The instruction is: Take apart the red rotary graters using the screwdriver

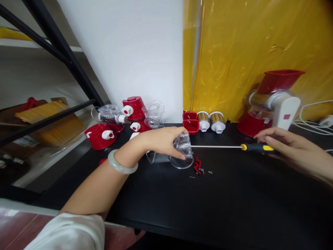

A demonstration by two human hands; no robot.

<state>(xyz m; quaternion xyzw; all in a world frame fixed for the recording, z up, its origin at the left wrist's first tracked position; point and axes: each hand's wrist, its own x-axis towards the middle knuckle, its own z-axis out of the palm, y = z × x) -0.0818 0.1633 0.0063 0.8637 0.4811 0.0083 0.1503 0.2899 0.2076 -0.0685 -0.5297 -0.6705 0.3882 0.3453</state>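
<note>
My left hand (166, 141) grips a clear plastic grater housing (182, 161) from above, steadying it on its side on the black table (234, 208). In my right hand (288, 146) is the black and yellow handle of a screwdriver (215, 147). Its long shaft lies level and points left, its tip at the housing; whether it sits in a screw is hidden. Just right of the housing lie small red plastic pieces (197, 165) and several loose screws (210, 172).
An assembled red and white rotary grater (275, 104) stands at the back right. Two grater drums (218, 121) and red trays (191, 127) line the wall. Red bases (101, 136) and clear housings (153, 113) stand at back left, beside a black-framed shelf (49, 48).
</note>
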